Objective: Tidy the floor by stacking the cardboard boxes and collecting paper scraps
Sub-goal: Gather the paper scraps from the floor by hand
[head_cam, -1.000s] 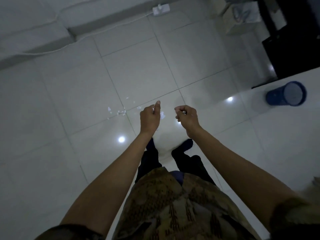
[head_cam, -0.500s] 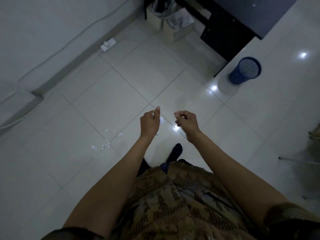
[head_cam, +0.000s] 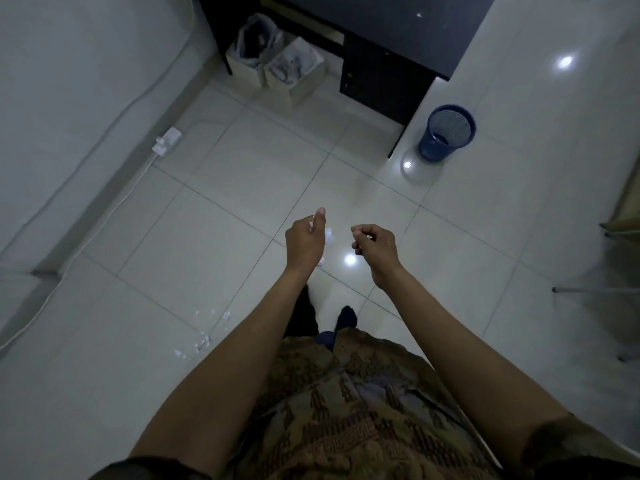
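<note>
Paper scraps [head_cam: 202, 342] lie in a loose scatter on the pale tiled floor [head_cam: 145, 271] at lower left, close to a grout line and well apart from both hands, so I judge that this cluster is not yet collected. Further left, a white cable runs along the wall base to a power strip [head_cam: 167, 140], clear of the scraps. Moving right, my left hand [head_cam: 305, 241] is held out at about waist height with the fingers curled and the thumb raised; white paper shows at the thumb and below the palm, so I read it as gripping a bundle of collected pieces, closed to keep them from dropping. My right hand [head_cam: 375, 244] sits just beside it, not touching, fingers curled with a small pale fleck at the fingertips (I judge this to be a pinched scrap, though it is too small to confirm). Both hands are held level, consistent with carrying a load to a disposal point. At upper centre, two cardboard boxes [head_cam: 277, 69] stand side by side against the dark desk [head_cam: 381, 46], each lined with a bag and not stacked. To the right of the desk corner stands the blue mesh waste bin [head_cam: 446, 135], upright and open-topped, which I judge to be the likely destination.
</note>
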### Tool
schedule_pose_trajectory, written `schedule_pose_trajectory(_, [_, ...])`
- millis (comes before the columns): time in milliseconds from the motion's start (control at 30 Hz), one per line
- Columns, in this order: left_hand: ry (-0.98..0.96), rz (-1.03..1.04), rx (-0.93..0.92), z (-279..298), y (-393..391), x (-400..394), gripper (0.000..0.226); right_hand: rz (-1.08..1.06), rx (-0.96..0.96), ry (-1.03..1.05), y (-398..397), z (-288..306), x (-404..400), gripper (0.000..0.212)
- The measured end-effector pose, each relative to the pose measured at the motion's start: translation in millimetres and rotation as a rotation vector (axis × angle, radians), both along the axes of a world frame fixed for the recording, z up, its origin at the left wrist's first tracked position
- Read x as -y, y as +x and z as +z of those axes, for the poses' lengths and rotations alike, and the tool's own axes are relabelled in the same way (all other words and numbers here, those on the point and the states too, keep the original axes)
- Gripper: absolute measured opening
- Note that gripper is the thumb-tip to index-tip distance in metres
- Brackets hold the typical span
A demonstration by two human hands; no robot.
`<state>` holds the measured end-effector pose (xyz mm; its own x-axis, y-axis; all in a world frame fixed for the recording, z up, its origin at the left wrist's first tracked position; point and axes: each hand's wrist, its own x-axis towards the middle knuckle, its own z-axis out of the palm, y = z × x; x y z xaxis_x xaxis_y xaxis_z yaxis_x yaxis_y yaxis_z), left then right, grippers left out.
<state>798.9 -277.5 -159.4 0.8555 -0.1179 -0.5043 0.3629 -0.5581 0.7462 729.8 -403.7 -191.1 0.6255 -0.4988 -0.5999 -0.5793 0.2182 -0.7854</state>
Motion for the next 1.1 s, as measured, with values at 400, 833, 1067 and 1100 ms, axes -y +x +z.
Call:
schedule_pose_trajectory(400, [-0.027,-0.366,-0.026,-16.5,130.4,125.8,0.062,-0.325,-0.02,-0.057,74.8,6.4,81.3,0.011])
schedule_pose_trajectory(833, [-0.035,-0.493,-0.037,-40.3,176.6,260.9,0.069,-0.551,-0.019,-0.031,110.1,-4.4,199.9,0.012])
schedule_pose_trajectory(1067, [-0.011,-0.487,-0.054,-27.2,188.0,360.2,0.059,-0.543,0.007,-0.022,130.0,-7.7,306.2,0.013])
schedule_pose_trajectory(1100, [-0.016,-0.478,-0.054,-24.7,189.5,373.9,0.059,-0.538,0.007,-0.019,131.3,-7.6,318.7,0.013])
